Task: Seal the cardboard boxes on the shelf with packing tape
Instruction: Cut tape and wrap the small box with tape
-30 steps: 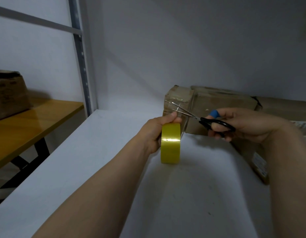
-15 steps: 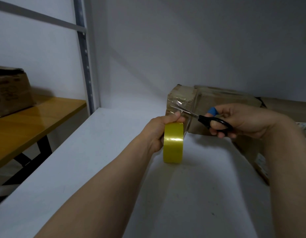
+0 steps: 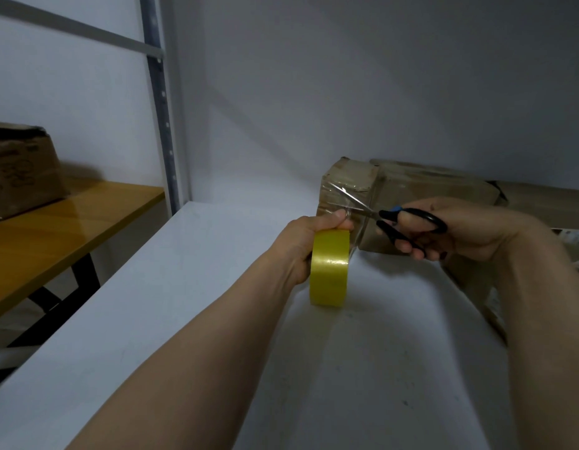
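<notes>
Here, well off to the left of both hands, a brown carton (image 3: 20, 170) is sitting on a wooden worktop (image 3: 70, 219). The left hand (image 3: 306, 245) is gripping the yellow roll of packing tape (image 3: 329, 271), thumb on top, holding it upright just above the white shelf (image 3: 184, 303). A clear strip (image 3: 355, 233) appears to be running from the roll to the cardboard box (image 3: 346, 183) just beyond that thumb; the box's near end is already looking glossy with tape. The right hand (image 3: 476, 232) is gripping black-handled scissors (image 3: 408, 222), fingers through the loops, with the blades seemingly parted around the strip between the two hands.

For a clean cut, the left hand should be drawing the roll back so the strip is lying taut and flat, while the right is squaring the blades across it close to the box and closing them in one stroke. Slack would risk the tape folding onto the blades. More cardboard (image 3: 541, 203) is lying beyond the right hand.
</notes>
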`<move>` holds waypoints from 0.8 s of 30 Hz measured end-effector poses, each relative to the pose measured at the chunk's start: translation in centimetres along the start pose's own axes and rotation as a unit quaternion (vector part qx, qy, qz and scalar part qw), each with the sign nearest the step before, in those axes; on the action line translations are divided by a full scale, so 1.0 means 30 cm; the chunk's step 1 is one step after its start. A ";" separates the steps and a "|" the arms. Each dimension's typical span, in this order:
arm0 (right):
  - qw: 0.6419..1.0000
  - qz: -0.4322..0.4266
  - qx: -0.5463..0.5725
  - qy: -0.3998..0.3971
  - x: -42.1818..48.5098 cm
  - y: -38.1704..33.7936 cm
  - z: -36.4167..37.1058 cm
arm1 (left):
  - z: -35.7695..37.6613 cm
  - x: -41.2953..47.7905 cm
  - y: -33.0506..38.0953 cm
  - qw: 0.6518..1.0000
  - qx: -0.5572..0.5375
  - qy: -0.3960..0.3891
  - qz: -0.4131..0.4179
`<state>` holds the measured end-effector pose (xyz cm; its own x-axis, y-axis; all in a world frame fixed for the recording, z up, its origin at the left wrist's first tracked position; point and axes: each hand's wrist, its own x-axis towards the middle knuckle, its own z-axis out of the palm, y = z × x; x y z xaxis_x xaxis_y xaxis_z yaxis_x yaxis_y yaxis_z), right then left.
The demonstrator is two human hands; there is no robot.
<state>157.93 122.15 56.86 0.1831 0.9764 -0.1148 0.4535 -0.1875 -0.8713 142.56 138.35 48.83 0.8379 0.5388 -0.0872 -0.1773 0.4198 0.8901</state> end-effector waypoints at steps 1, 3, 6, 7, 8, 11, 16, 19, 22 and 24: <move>1.000 -0.002 0.006 -0.002 0.001 0.001 0.002 | 0.001 -0.002 0.001 1.000 -0.006 -0.004 -0.002; 1.000 -0.006 0.012 -0.010 0.003 -0.001 0.005 | 0.002 -0.006 0.004 1.000 -0.013 -0.010 -0.006; 1.000 -0.002 0.009 -0.015 -0.002 -0.009 0.002 | 0.003 -0.009 0.007 1.000 -0.018 -0.013 -0.005; 1.000 0.002 0.000 -0.010 -0.004 -0.010 -0.001 | 0.004 -0.009 0.008 1.000 -0.020 -0.012 -0.004; 1.000 0.004 -0.013 -0.005 -0.004 -0.010 -0.004 | 0.005 -0.010 0.008 1.000 -0.020 -0.010 -0.003; 0.999 0.000 -0.038 0.003 -0.006 -0.009 -0.002 | 0.008 -0.012 0.010 1.000 -0.021 -0.011 -0.005; 0.999 0.004 -0.053 0.004 -0.011 -0.018 -0.002 | 0.012 -0.019 0.012 0.999 -0.030 -0.011 -0.008; 0.998 0.008 -0.059 0.006 -0.011 -0.022 0.010 | 0.018 -0.019 0.010 0.999 -0.039 -0.009 -0.001; 0.998 0.010 -0.067 0.000 -0.012 -0.025 0.021 | 0.018 -0.012 0.004 1.000 -0.030 -0.008 0.003; 0.996 0.015 -0.088 -0.008 -0.016 -0.024 0.023 | 0.009 -0.009 0.004 1.000 -0.027 -0.008 0.006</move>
<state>156.91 121.88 57.23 0.1851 0.9716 -0.1476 0.5940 -0.2302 -0.7708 142.45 138.08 49.09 0.8438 0.5323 -0.0682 -0.2155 0.4525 0.8653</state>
